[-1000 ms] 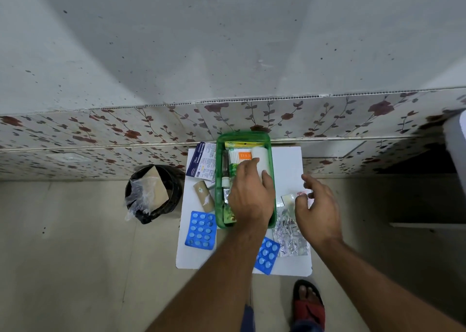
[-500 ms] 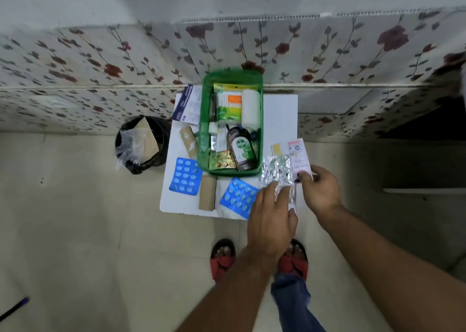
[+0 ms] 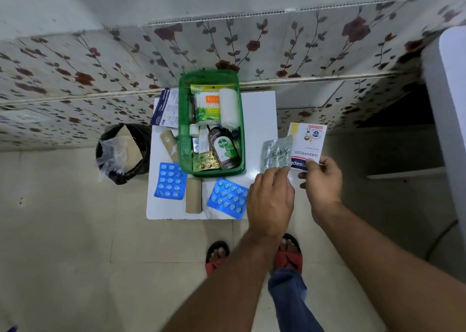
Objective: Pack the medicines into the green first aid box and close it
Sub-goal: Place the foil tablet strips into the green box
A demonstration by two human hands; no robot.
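Both forearms are bare from the lower edge of the view to the wrists, with no sleeves, and the left hand (image 3: 271, 203) and right hand (image 3: 321, 183) carry no rings, watch or gloves. Below, blue denim trousers (image 3: 290, 294) cover one leg. The feet wear red open-toed sandals (image 3: 288, 258) with dark soles.
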